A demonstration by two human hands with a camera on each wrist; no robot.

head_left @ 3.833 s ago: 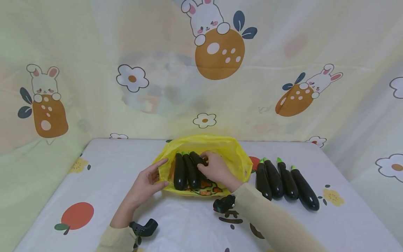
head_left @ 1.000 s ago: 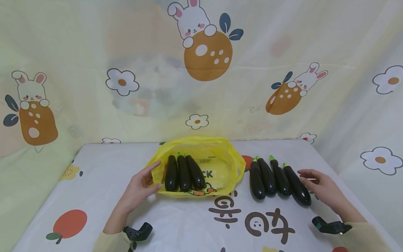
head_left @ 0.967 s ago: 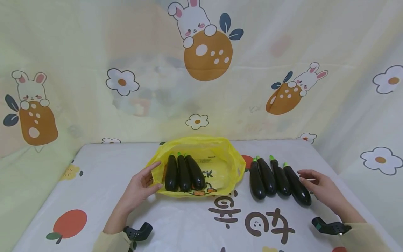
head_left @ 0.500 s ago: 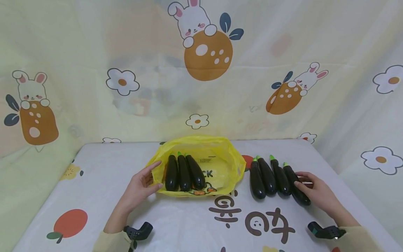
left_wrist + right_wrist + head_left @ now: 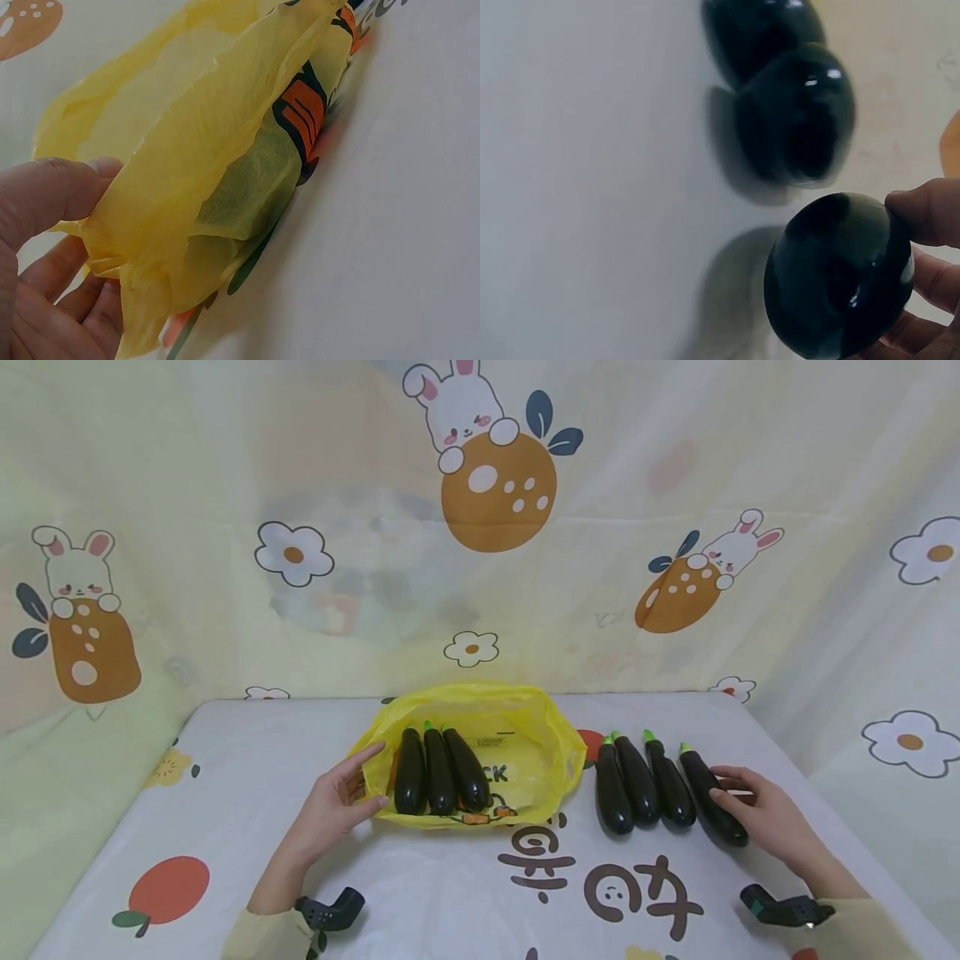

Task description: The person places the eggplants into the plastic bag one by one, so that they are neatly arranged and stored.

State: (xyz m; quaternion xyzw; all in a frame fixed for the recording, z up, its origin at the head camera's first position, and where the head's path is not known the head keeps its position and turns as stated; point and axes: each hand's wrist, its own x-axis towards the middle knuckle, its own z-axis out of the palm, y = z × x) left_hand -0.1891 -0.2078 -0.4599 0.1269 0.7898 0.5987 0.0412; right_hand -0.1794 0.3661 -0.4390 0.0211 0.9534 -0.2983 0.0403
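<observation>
A yellow plastic bag (image 5: pixel 517 752) stands with its mouth wide apart in the head view, and three dark eggplants (image 5: pixel 440 772) lie side by side inside. My left hand (image 5: pixel 339 802) holds the bag's left rim between thumb and fingers; the left wrist view shows the film (image 5: pixel 172 180) bunched at the fingers. On the right, my right hand (image 5: pixel 768 814) grips the outermost eggplant (image 5: pixel 712 793) from its right side. In the right wrist view that eggplant (image 5: pixel 840 277) hangs slightly off the cloth, with its shadow below. Three more eggplants (image 5: pixel 645 785) lie just left of it, green stems pointing away.
A white printed cloth (image 5: pixel 420 893) covers the table. Behind it hangs a cream curtain (image 5: pixel 360 610) with rabbit and flower prints. Black wrist cameras (image 5: pixel 330 910) sit on both wrists.
Earlier, my right hand set the third eggplant in the bag, then moved right to the row. It has now taken hold of the outermost eggplant and shifted it slightly right. The left hand stayed.
</observation>
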